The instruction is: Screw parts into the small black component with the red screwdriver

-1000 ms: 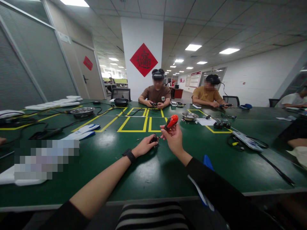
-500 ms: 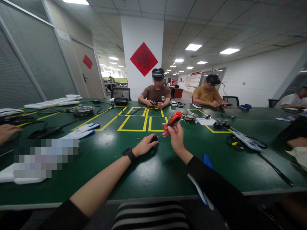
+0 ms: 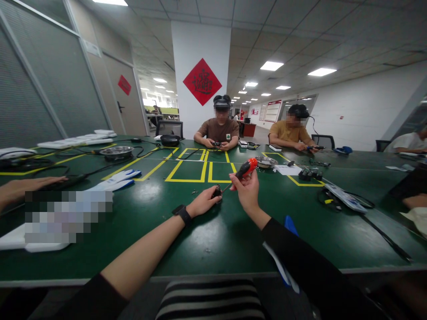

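Note:
My left hand [image 3: 204, 201], with a dark watch on the wrist, is closed around a small black part [image 3: 218, 192] low over the green table [image 3: 187, 240]. What the part is I cannot make out. My right hand [image 3: 247, 189] grips a red-and-black screwdriver [image 3: 247, 168] by its handle. The shaft slants down and left, its tip at or close to the black part; the fingers hide the exact contact. Tiny metal bits [image 3: 194, 191], probably screws, lie just left of my left hand.
Gloves [image 3: 123, 178] lie to the left, beside another person's hand [image 3: 50, 181]. A metal bowl [image 3: 265, 162] and black blocks [image 3: 310, 174] stand beyond my right hand. Cables and a flat packet [image 3: 345, 198] lie at right. Two people [image 3: 216, 129] work across the table.
The screwdriver handle has turned in my right fingers and its grip has shifted slightly. My left hand stays on the black part. At the left, another person's hand reaches further in.

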Available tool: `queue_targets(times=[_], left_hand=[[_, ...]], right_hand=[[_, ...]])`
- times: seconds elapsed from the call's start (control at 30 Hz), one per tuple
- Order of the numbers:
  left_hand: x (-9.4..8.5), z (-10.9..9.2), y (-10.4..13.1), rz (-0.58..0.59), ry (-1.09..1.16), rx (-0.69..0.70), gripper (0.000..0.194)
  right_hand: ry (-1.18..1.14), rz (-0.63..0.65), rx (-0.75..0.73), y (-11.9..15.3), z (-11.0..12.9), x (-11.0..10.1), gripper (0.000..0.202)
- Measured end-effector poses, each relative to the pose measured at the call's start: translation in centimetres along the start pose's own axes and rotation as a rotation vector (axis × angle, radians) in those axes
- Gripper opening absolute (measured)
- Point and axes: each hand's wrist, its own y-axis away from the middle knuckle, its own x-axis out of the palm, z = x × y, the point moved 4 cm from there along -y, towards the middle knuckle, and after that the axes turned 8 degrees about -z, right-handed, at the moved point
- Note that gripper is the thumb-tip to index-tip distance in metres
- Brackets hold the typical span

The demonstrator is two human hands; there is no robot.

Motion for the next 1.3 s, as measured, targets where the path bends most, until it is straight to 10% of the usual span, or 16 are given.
queue_targets(times=[1.3], left_hand=[[0.1, 0.18, -0.03, -0.005, -0.006, 0.005, 0.025]], right_hand=[[-0.237, 0.131, 0.127, -0.17, -0.54, -0.27, 0.021]])
